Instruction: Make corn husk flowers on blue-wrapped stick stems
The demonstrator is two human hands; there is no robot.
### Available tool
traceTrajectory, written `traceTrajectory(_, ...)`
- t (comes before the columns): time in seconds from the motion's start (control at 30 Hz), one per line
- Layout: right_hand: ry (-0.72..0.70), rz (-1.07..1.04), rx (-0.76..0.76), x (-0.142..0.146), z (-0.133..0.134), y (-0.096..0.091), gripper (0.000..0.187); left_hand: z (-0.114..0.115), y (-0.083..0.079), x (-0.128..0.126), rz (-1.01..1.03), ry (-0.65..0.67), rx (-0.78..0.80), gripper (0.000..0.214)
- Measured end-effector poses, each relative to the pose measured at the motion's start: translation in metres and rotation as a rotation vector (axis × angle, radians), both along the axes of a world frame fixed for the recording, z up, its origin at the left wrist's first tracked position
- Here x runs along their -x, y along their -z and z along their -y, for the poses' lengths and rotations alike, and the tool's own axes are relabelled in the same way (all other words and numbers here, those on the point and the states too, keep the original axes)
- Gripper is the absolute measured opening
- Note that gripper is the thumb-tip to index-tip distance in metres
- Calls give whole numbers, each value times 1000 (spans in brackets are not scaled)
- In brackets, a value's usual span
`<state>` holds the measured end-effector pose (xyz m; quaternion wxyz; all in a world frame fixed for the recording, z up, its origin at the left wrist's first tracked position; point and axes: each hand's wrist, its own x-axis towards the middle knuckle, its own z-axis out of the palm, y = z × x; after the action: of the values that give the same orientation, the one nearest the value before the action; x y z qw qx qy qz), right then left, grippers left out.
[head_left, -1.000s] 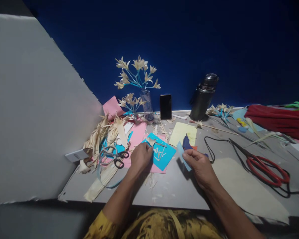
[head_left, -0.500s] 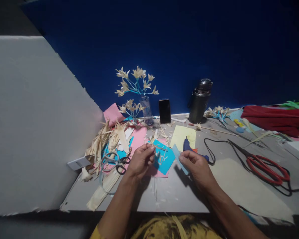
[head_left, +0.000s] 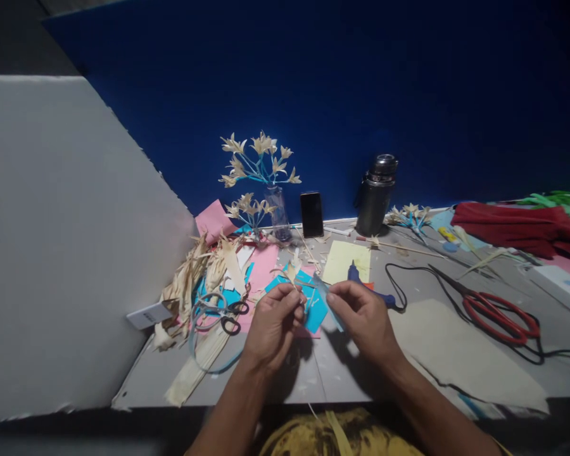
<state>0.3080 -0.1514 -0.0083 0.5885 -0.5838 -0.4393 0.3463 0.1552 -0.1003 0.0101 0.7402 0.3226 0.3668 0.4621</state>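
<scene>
Over the middle of the table, my left hand [head_left: 278, 320] is closed in a pinch on a corn husk flower [head_left: 291, 272], whose pale curled petals rise above the fingertips. A thin wire seems to hang below that hand. My right hand [head_left: 368, 316] pinches a light blue paper strip [head_left: 323, 292], its free end pointing up toward the flower. The strip's tip is close to the flower; whether they touch I cannot tell. Beneath the hands lies a bright blue paper sheet [head_left: 319, 315] with pale scraps on it, partly covered by my left hand.
Left are black-handled scissors [head_left: 230, 325], a husk pile [head_left: 194, 269] and a blue ribbon loop [head_left: 218, 367]. Behind stand a vase [head_left: 278, 215] of husk flowers, a phone [head_left: 311, 215] and a flask [head_left: 376, 199]. Right are a glue gun [head_left: 361, 278] and red-handled scissors [head_left: 498, 320].
My hands have drawn closer together, with the right hand and its blue strip moving left toward the flower. The flower's petals now show more upright. The view has shifted slightly.
</scene>
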Motion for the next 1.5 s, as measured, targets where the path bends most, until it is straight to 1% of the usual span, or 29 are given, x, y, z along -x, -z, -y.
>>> traceTrajectory(0.17,-64,-134,60,4,-5,3,32,6,6,-6,-11,-50,-3,40)
traceTrajectory(0.3,-65,-184,70,9,-6,7,33,9,9,-9,-20,-98,-9,40)
traceTrajectory(0.4,-53,-171,67,11,-6,8,31,10,9,-8,14,-107,10,40)
traceTrajectory(0.57,-60,-166,66,14,-6,9,29,8,12,-4,81,-41,9,39)
traceTrajectory(0.7,-95,-199,72,17,-5,10,29,6,18,-6,112,-79,7,38)
traceTrajectory(0.8,-116,-213,62,20,-5,12,28,6,20,-7,126,-97,20,41)
traceTrajectory(0.97,-103,-226,34,21,-7,14,26,8,22,-7,128,-93,37,42)
traceTrajectory(1.13,-89,-160,7,20,-8,16,24,11,21,-7,120,-130,48,42)
traceTrajectory(1.37,-87,-158,5,19,-9,18,24,13,18,-7,62,-102,30,41)
traceTrajectory(1.5,-70,-167,11,22,-11,23,23,15,19,-10,52,-150,-3,40)
